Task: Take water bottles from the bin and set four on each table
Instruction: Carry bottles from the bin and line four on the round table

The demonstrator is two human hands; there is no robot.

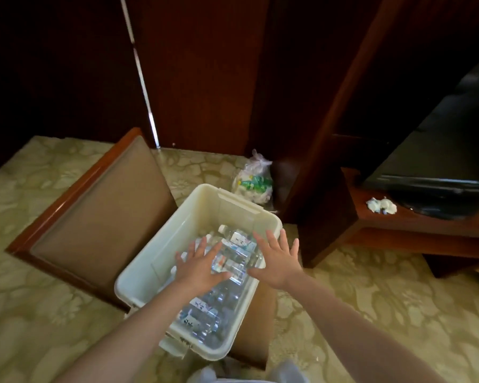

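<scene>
**Both hands spread above the bottle bin**

The left hand (202, 265) and right hand (277, 261) hover over the white bin (177, 230), fingers splayed wide, holding nothing; the water bottles (233, 252) lie on their sides inside the bin; the bin rests on a brown chair (94, 217); a plastic bag (253, 179) sits on the patterned carpet (371, 299) behind.

left hand (202, 265), right hand (277, 262) spread | above water bottles (234, 252) | bin (183, 233)
</scene>
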